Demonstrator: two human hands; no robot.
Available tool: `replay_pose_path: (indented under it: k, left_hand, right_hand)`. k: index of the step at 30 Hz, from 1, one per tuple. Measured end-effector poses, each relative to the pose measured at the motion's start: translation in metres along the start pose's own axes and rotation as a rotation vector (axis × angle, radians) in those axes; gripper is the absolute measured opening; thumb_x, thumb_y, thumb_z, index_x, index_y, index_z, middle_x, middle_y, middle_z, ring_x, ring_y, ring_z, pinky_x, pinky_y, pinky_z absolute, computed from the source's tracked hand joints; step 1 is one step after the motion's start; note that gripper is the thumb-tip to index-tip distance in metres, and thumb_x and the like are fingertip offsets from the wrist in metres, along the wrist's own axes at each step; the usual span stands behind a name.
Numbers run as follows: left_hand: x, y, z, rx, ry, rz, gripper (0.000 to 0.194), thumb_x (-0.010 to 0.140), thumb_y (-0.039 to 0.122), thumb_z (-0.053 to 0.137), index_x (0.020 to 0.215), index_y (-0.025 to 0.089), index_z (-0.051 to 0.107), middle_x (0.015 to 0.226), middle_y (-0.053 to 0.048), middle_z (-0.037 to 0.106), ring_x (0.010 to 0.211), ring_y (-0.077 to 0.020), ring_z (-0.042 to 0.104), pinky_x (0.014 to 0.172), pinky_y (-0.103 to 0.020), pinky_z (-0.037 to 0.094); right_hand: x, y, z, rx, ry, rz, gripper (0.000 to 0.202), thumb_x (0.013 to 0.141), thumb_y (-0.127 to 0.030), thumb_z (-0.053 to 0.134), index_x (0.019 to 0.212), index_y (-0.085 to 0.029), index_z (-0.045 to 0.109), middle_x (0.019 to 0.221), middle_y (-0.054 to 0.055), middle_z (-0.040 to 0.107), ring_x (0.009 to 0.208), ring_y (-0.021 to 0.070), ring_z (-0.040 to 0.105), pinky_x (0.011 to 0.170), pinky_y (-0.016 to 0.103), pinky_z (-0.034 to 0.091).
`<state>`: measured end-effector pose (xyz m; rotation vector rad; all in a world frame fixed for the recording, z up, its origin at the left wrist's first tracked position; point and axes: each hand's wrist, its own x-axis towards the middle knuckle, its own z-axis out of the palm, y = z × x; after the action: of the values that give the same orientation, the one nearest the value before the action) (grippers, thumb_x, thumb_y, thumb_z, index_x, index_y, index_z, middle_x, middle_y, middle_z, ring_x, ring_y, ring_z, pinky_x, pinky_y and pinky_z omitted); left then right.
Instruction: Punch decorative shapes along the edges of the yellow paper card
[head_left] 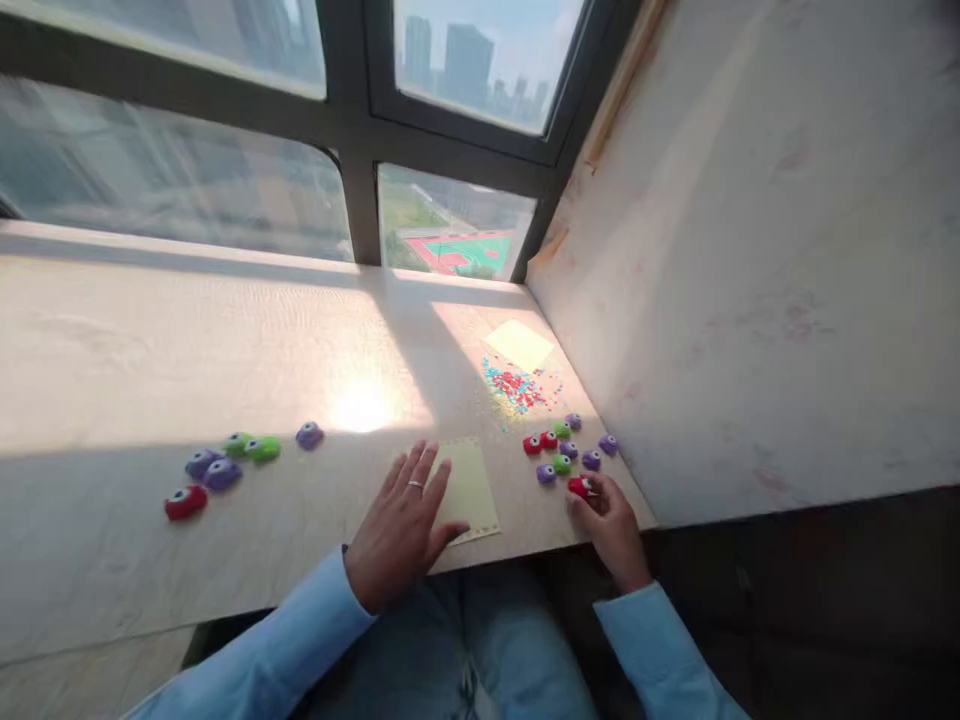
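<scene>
My left hand [401, 520] lies flat with spread fingers over the left part of a pale yellow sheet [472, 485], a ring on one finger. At the table's front right, my right hand [611, 520] has its thumb and fingers closed on a red eye piece [579, 487]. Just beyond it sits a loose group of small pieces with eyes: red ones [532, 445], green ones [562, 464] and purple ones [546, 474].
More eye pieces lie at the left: a red one [185, 502], purple ones [223, 474], green ones [262, 449]. Red and blue bits [514, 388] are scattered near another yellow sheet [519, 345]. A wall [750, 300] borders the wooden table [315, 540] on the right, windows behind.
</scene>
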<state>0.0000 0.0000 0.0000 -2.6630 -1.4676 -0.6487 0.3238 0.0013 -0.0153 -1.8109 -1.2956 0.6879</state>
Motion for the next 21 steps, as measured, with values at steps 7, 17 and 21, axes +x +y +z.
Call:
replay_pose_path:
  k: [7,17,21]
  left_hand:
    - [-0.019,0.032,0.008,-0.114,-0.309,0.038,0.068,0.082,0.037,0.071,0.14,0.012,0.045,0.154,-0.023,0.036,0.145,-0.0388,0.029,0.116,-0.054,0.033]
    - [-0.013,0.027,0.0,-0.173,-0.391,0.014,0.069,0.083,0.036,0.07,0.141,0.01,0.044,0.154,-0.025,0.034,0.147,-0.0385,0.023,0.118,-0.056,0.029]
    - [-0.004,0.029,-0.022,-0.123,-0.411,-0.012,0.07,0.084,0.039,0.07,0.142,0.009,0.044,0.153,-0.024,0.036,0.144,-0.0393,0.03,0.114,-0.055,0.034]
  right_hand:
    - [0.008,0.0,0.01,-0.218,0.114,-0.212,0.041,0.076,-0.043,0.057,0.105,-0.015,0.068,0.099,0.011,0.064,0.074,0.0213,0.058,0.073,0.038,0.052]
    - [0.004,0.009,0.014,-0.18,0.231,-0.174,0.052,0.077,-0.049,0.062,0.115,-0.014,0.063,0.107,0.012,0.062,0.067,0.0169,0.058,0.069,0.037,0.053]
    - [-0.007,0.01,0.015,-0.096,0.27,-0.149,0.054,0.075,-0.049,0.065,0.116,-0.014,0.059,0.11,0.013,0.061,0.072,0.017,0.059,0.061,0.032,0.05]
